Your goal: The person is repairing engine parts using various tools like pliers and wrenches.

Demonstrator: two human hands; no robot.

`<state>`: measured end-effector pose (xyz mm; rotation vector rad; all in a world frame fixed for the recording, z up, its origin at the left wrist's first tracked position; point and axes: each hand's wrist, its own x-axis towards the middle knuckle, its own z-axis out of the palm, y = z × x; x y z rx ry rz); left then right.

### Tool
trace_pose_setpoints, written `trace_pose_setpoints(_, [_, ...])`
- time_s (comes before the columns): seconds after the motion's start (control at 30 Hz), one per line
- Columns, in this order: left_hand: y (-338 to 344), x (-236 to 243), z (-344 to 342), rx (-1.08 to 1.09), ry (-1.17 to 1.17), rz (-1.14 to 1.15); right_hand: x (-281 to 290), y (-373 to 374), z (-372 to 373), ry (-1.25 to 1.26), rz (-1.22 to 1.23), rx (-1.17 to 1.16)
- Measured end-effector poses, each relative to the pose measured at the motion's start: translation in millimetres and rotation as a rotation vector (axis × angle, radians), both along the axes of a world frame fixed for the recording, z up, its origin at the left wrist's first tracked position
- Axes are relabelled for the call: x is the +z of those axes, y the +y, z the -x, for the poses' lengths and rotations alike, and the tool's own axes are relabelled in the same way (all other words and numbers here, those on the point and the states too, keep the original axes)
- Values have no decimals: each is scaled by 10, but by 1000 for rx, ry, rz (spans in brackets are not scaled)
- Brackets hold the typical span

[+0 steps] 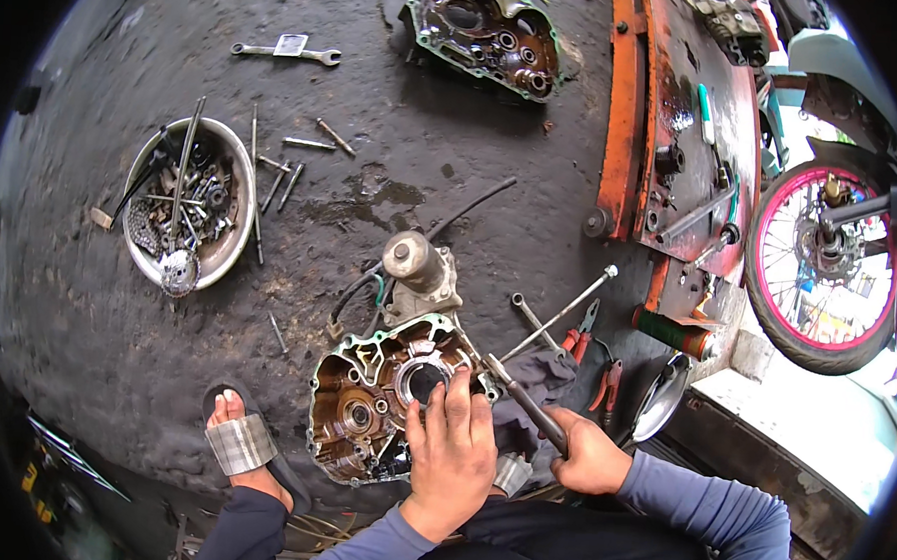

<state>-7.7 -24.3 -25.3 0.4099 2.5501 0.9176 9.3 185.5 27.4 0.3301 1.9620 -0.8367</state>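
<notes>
**On a dark, rough ground: an open metal engine case between two bare hands**

At the near side of the blackened, grease-stained ground [87, 314], directly before the person, lies the engine case [358, 413], a shallow, irregular metal casting with its hollow face upward. Its interior is coated in brown, oily film; traces of green line the rim, and a smooth, pale ring surrounds a round bore [427, 379]. The left hand [451, 455] lies over the right part of the case, fingers extended and slightly parted, tips beside the bore; they grasp nothing visible, and the area under the palm is hidden. The right hand [589, 451] is curled closely around the dark, cylindrical handle of a slender tool [533, 409], whose metal end slants to the case's right edge; contact there cannot be determined.

At the far edge of the case stands a dull grey, domed cylinder [416, 264]. To the right, a thin, straight steel rod [565, 310] lies at a slant near crumpled grey cloth [544, 379] and red-handled pliers [581, 336]. To the left, a round, pale metal bowl [242, 231] holds bolts, a linked chain [142, 229] and a toothed sprocket [179, 272]. Farther off rest a polished spanner [323, 56] and a second case half [443, 70], likewise brown and oily inside, beside an orange, scuffed metal frame [620, 137].
</notes>
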Motion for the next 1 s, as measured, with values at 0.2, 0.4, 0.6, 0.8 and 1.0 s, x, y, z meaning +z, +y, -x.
trace_pose_setpoints(0.2, [30,0,-12,-6,13,11,291,-156,103,30,-120,113])
trace_pose_setpoints(0.4, [41,-35,-49,16,22,5,481,-341,295,-153,-285,254])
trace_pose_setpoints(0.6, [46,-47,-59,29,66,15,381,-271,154,-71,-199,165])
trace_pose_setpoints(0.8, [57,-66,-69,34,98,27,351,-348,138,-33,-208,108])
trace_pose_setpoints(1.0, [81,-87,-89,26,99,20,325,-396,83,59,-241,87])
